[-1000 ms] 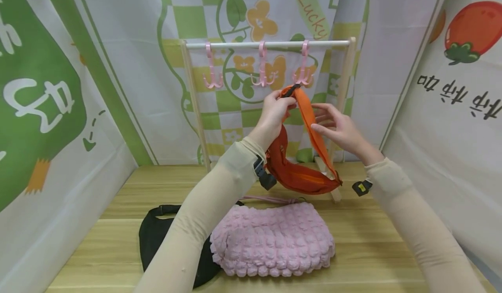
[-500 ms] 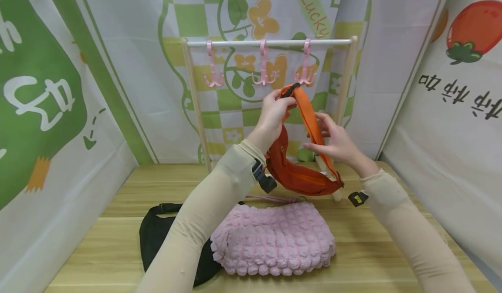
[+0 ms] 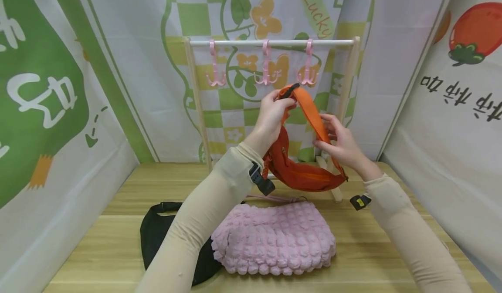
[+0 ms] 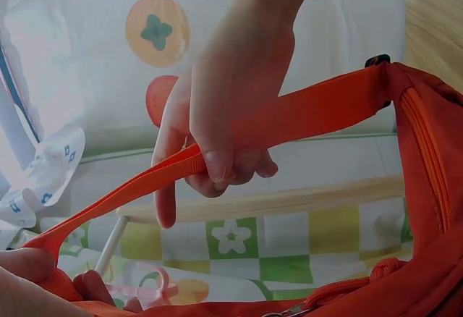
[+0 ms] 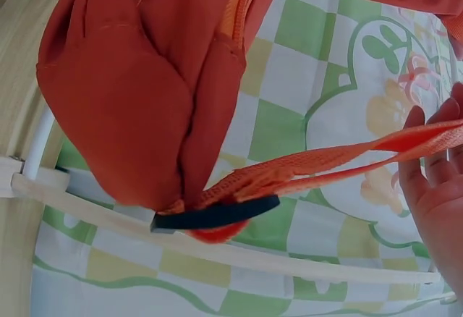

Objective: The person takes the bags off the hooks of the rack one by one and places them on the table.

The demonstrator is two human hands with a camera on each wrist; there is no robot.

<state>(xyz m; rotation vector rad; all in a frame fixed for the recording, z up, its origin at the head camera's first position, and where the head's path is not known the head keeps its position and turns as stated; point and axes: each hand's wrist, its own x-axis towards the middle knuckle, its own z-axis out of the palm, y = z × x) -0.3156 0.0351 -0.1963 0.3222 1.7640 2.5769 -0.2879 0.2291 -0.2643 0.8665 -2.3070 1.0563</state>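
Note:
An orange-red waist bag (image 3: 306,175) hangs in the air before the rack, body low and curved, orange strap (image 3: 310,110) looped above. My left hand (image 3: 270,114) grips the top of the strap beside a black buckle (image 3: 290,91), just under the right-hand pink hook (image 3: 308,73). Partway down the strap is my right hand (image 3: 341,143), thumb on the near side and relaxed fingers on the far side. In the left wrist view the right thumb (image 4: 215,161) touches the strap. The right wrist view shows the right hand's fingers (image 5: 436,168) behind the strap.
A rack with a white bar (image 3: 243,43) and wooden posts bears several pink hooks. A pink bubbled bag (image 3: 274,240) lies on the wooden table (image 3: 372,249), beside a black bag (image 3: 157,232) partly covered by my left sleeve. Printed cloth walls enclose the back and sides.
My right hand has moved lower along the strap, and its thumb and fingers have come closer to it. My left hand keeps its grip. The bag's low end has shifted slightly right.

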